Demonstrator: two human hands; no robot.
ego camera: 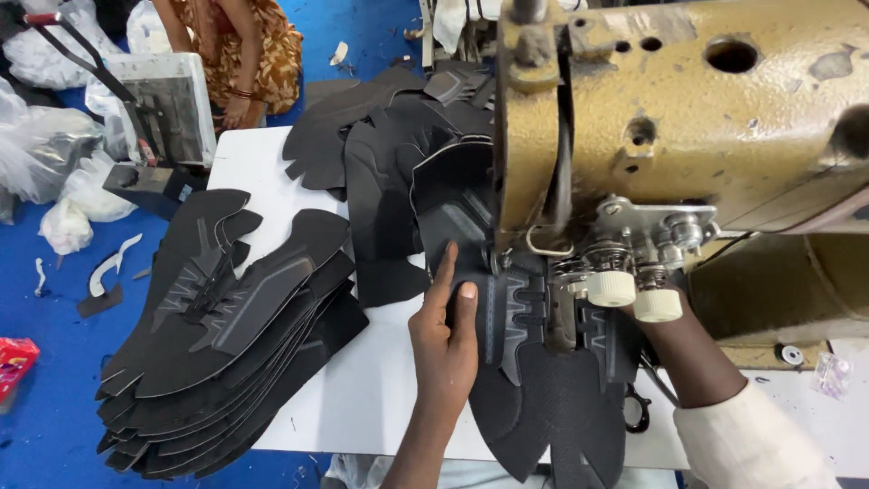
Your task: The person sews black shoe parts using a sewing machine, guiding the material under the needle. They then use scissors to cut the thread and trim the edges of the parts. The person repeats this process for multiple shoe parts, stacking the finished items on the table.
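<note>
The left hand (444, 340) lies flat, fingers together, pressing the black shoe piece (534, 380) under the sewing machine (688, 118) at 3 o'clock. Fingertips could stray toward the needle. The right hand is hidden, so its grip is unclear.

A black shoe upper piece (529, 362) is pressed flat on a white table (362, 398) by the left hand (444, 340), fingers extended, beneath the head of a worn gold-coloured sewing machine (688, 118). The right hand (665, 330) is mostly hidden behind the machine's knobs. A fanned stack of black cut pieces (226, 335) is laid to the left; more pieces (380, 154) are piled behind. Another person (240, 50) is seated beyond, over a blue floor (45, 362).
</note>
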